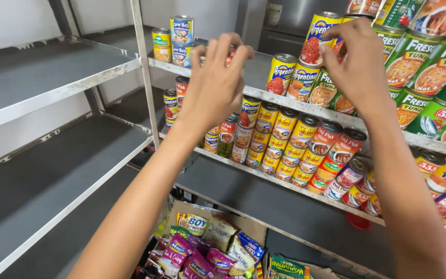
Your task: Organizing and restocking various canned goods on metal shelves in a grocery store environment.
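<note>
- Head view shows our left hand (213, 85) raised before the top grey metal shelf (264, 77); its fingers are curled together around something small with a red edge, mostly hidden, so we cannot tell what it is or how firmly we hold it.
- Our right hand (354, 62) is closed with the fingertips on the tall yellow tin can with a red picture (313, 44), which stands on top of other yellow cans on the same shelf.
- We judge the filling as well along: the right part of this shelf and the middle shelf (280, 181) below carry many rows of small yellow and red cans (285, 142), and green cans (424, 72) are stacked further right.
- Still open: the left grey shelves (52, 67) carry nothing, and colourful snack bags (207, 248) lie in a cardboard box below.
</note>
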